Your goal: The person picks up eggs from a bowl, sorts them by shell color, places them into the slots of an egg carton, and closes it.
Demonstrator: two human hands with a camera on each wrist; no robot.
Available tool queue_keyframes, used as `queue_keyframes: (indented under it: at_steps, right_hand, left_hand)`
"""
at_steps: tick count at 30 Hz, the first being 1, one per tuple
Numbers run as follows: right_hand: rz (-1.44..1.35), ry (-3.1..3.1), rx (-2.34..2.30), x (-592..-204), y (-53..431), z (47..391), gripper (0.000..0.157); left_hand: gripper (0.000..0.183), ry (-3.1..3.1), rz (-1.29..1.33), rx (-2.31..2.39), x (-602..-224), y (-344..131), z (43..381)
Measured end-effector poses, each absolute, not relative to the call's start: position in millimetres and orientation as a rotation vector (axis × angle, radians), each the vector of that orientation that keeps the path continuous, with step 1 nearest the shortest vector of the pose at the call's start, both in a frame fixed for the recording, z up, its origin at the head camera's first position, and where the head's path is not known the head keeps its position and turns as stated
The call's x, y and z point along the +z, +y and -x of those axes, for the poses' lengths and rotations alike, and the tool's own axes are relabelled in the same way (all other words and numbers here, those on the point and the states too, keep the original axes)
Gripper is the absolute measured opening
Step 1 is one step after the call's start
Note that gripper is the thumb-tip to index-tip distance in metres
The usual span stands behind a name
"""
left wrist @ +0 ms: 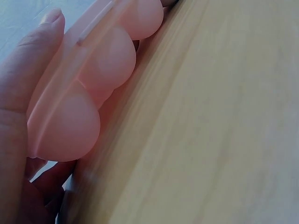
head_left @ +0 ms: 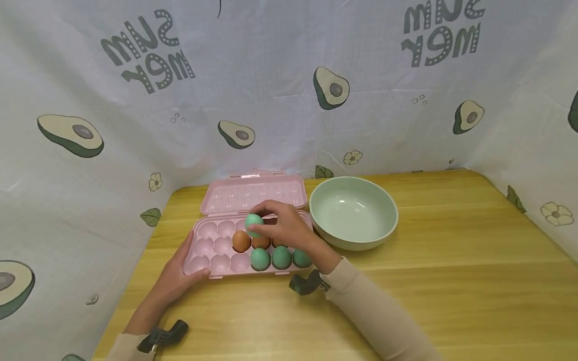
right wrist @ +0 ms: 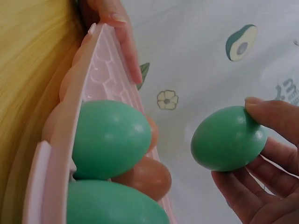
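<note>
My right hand (head_left: 289, 228) pinches a green egg (right wrist: 229, 140) between thumb and fingers, above the middle of a pink plastic egg carton (head_left: 219, 273). The carton lies open with its lid (head_left: 253, 195) folded back. Three green eggs (head_left: 260, 259) sit in the front row at the right; behind them in the middle row are brown eggs (head_left: 241, 241), partly covered by my right hand. Bare cups fill the left side. At the carton's left end my left hand (head_left: 178, 271) grips the corner, the thumb (left wrist: 28, 70) along the front side and the fingers along the left edge.
A pale green bowl (head_left: 354, 213) stands just right of the carton, close to its edge. The wooden table (head_left: 451, 260) stretches off to the right. A white printed cloth (head_left: 280, 120) hangs behind and at both sides.
</note>
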State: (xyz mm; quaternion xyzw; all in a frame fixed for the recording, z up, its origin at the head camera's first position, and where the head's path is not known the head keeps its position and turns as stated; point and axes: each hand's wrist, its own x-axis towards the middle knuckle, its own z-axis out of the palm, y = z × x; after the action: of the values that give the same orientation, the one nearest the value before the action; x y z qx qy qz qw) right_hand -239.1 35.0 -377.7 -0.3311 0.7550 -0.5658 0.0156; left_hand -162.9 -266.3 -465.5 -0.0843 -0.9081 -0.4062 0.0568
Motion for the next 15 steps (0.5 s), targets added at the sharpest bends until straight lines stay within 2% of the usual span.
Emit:
queue_keyframes:
  at_steps: [8,15]
  right_hand:
    - [1.009,2.262,-1.726,-383,25,235,0.028]
    - [1.138,2.312,-1.650,-388,18,234,0.027]
  left_hand:
    - [0.106,-2.756,0.245,-1.246,-467,-266,162]
    - [0.106,-2.770,0.239,-1.214,-466,-267,163]
